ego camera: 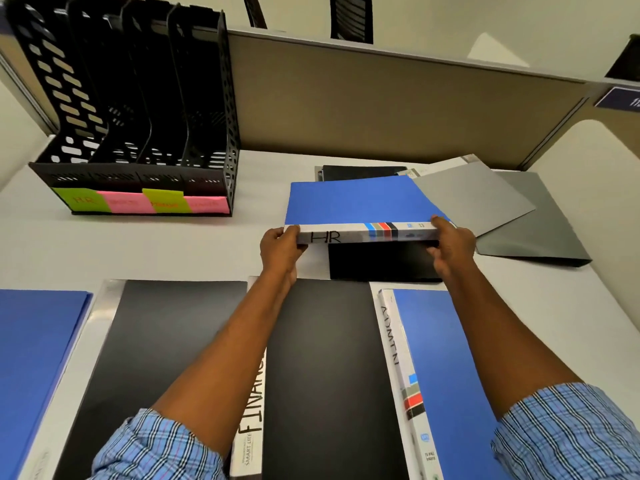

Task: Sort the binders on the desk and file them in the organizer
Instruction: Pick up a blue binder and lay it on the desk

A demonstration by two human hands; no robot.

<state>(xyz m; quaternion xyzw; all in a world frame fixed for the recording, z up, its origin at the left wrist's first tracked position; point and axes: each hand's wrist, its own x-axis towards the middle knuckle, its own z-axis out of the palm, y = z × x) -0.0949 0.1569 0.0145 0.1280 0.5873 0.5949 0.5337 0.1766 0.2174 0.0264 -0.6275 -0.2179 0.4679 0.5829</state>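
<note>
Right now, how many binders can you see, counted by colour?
Blue binders: 3
Black binders: 4
Grey binders: 2
Total: 9

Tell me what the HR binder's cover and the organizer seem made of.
HR binder: the blue cover looks like matte, fine-grained plastic sheet, possibly polypropylene; it shows no glare. Organizer: likely rigid moulded plastic, black with a slight sheen, judging by its perforated, curved dividers.
</note>
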